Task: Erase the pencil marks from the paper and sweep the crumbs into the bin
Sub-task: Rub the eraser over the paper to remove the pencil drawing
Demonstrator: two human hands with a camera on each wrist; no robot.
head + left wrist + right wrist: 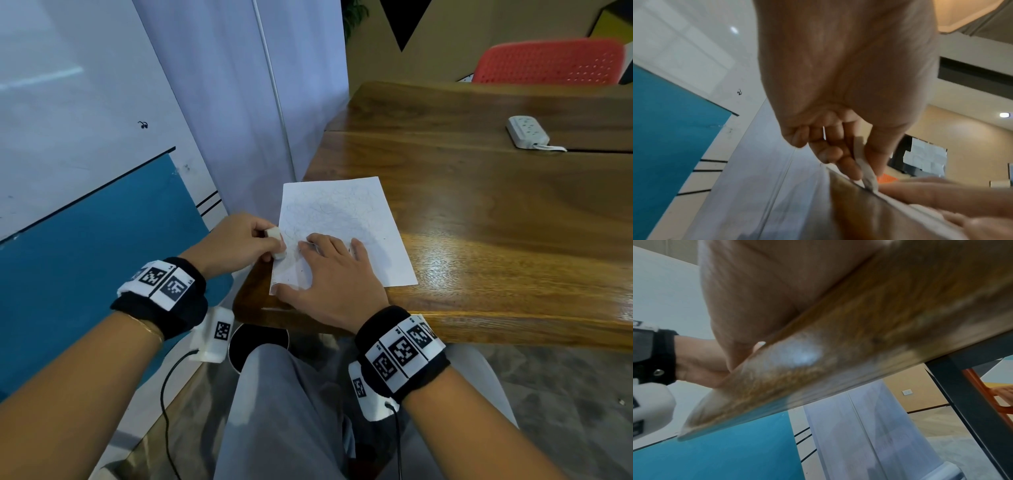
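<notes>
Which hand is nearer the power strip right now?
Right. The right hand lies flat on the paper, on the power strip's side; the left hand grips the eraser at the paper's far-left edge.

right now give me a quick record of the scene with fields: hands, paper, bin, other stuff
left hand: pinches the white eraser at the paper's left edge
right hand: flat on the paper, fingers spread
paper: on the wooden table, faint pencil scribbles remaining
bin: dark, below the table edge, partly hidden
other: white power strip, red chair
</notes>
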